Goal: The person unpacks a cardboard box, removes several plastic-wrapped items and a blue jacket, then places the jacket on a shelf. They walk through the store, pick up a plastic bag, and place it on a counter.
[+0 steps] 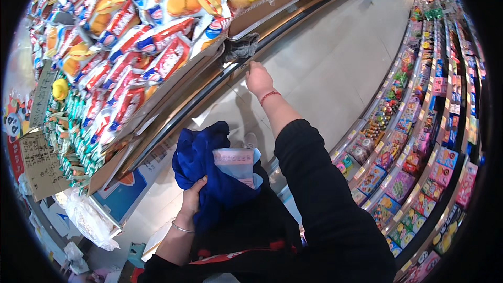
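Observation:
My left hand (193, 196) grips a bunched dark blue cloth (220, 181), with the thumb on top. Against the cloth, in front of my body, rests a pale translucent plastic item (235, 163) with pinkish printing; what holds it up is hidden. My right hand (259, 78) reaches forward to the black front rail (196, 98) of a display stand, fingers near the rail beside a dark grey crumpled plastic wrap (243, 47). Whether the fingers touch the rail or hold something cannot be made out. Red-and-white packaged breads (169, 59) are heaped on the stand behind the rail.
Green-wrapped packets (74, 137), a yellow rubber duck (60, 89) and a handwritten cardboard sign (43, 165) are at the left. Below them lies a clear plastic bag (88, 220). Curved shelves of colourful snack boxes (401, 188) line the right. Tiled floor (338, 59) runs between.

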Demonstrator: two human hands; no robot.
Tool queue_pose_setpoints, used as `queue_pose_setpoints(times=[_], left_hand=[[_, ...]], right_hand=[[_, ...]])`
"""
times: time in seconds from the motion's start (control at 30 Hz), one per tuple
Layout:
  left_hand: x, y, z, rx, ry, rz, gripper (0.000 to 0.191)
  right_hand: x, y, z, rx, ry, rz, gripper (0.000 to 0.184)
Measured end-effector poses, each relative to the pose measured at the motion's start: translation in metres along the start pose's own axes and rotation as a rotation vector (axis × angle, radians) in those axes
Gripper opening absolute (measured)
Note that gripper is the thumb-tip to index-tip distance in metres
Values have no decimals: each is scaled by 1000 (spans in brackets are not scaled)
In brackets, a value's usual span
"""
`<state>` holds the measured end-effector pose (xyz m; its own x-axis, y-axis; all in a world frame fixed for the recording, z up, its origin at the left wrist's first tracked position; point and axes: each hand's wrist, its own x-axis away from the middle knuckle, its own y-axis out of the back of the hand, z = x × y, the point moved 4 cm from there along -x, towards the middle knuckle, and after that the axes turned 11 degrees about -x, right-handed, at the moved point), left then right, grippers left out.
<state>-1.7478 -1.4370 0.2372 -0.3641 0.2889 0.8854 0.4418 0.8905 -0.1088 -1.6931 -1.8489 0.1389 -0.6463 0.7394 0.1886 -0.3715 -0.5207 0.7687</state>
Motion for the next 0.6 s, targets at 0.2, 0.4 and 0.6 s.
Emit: queue_pose_setpoints(times=[0.2,0.4,0.6], left_hand=[[-48,0,24,158,49,-17,28],[-81,-9,40,190,71,-61,37],[-95,-58,22,254,76,61,36]], right_hand=[[-26,-19,-6,309,357,110,15],[-8,-18,-49,171,315,146,15],[57,24,-122,-160,5,-11,25]])
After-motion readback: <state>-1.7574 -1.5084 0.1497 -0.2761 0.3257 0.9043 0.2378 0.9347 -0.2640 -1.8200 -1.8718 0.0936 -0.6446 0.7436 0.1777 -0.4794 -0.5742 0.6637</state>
